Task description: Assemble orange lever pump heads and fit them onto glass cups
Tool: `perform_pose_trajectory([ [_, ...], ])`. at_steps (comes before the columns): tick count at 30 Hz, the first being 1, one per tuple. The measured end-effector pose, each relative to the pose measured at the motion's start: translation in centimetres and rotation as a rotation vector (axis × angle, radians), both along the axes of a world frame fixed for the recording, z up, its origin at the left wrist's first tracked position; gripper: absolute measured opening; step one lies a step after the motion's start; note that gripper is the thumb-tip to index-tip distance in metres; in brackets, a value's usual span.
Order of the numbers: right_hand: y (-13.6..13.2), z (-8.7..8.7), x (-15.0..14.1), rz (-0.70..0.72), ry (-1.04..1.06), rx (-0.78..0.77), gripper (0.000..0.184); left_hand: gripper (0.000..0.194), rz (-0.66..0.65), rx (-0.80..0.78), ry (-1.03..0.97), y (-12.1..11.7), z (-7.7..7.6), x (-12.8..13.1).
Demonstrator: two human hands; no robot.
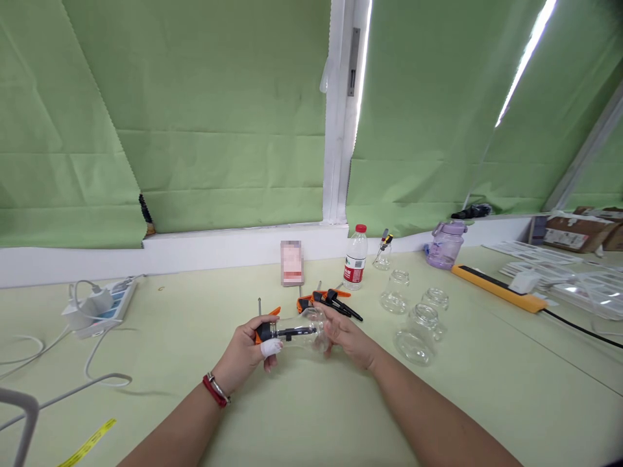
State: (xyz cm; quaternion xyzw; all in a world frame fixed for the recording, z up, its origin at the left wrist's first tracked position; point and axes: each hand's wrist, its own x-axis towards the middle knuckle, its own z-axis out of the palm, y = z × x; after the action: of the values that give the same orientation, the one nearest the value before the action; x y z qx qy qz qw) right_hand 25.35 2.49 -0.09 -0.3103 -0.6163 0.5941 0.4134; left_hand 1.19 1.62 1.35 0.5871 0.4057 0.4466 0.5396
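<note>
A clear bottle (302, 338) lies on its side between both hands, above the table. My left hand (247, 350), white tape on its thumb, is closed around the neck end and an orange-and-black top piece (263, 332) with a thin metal rod sticking up. A black tube-like part (294, 331) runs from that piece into the bottle. My right hand (346, 336) grips the wide base end. Just beyond lie several similar orange-and-black pieces (331, 300) with black tubes. Several clear empty bottles (395, 292) stand to the right, necks up.
Behind stand a phone-like pink panel (292, 263), a red-capped water bottle (355, 257), a small jar holding tools (383, 256) and a purple bottle (446, 245). An orange power strip (496, 288) lies right; a white power strip (109, 305) with cables lies left.
</note>
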Motion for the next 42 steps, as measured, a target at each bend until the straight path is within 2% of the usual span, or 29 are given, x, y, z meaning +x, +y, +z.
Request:
perform_pose_trajectory([
  [4,-0.3,0.5,0.1,0.049,0.044,0.035,0.083,0.051,0.022,0.006,-0.034,0.0,0.2,0.1],
  [15,0.7,-0.7,0.0,-0.012,-0.038,0.006,0.059,0.053,-0.031,0.021,0.011,0.0,-0.1,-0.2],
  [20,0.4,-0.4,-0.2,-0.001,-0.036,0.029,0.060,0.054,-0.002,-0.006,-0.005,0.0,-0.1,-0.1],
  [25,-0.2,0.2,0.1,0.051,0.044,0.063,0.077,0.051,0.016,0.009,-0.047,0.1,0.1,-0.1],
  [32,0.4,-0.5,0.1,0.010,0.017,0.037,0.063,0.050,-0.025,0.018,-0.008,-0.1,0.3,-0.2],
  [38,0.5,-0.7,-0.1,-0.012,-0.024,0.004,0.060,0.050,-0.030,0.015,0.002,-0.1,0.2,-0.2],
  [42,0.2,-0.3,-0.1,0.006,-0.043,0.005,0.064,0.050,-0.014,0.017,-0.001,-0.1,0.1,-0.1],
])
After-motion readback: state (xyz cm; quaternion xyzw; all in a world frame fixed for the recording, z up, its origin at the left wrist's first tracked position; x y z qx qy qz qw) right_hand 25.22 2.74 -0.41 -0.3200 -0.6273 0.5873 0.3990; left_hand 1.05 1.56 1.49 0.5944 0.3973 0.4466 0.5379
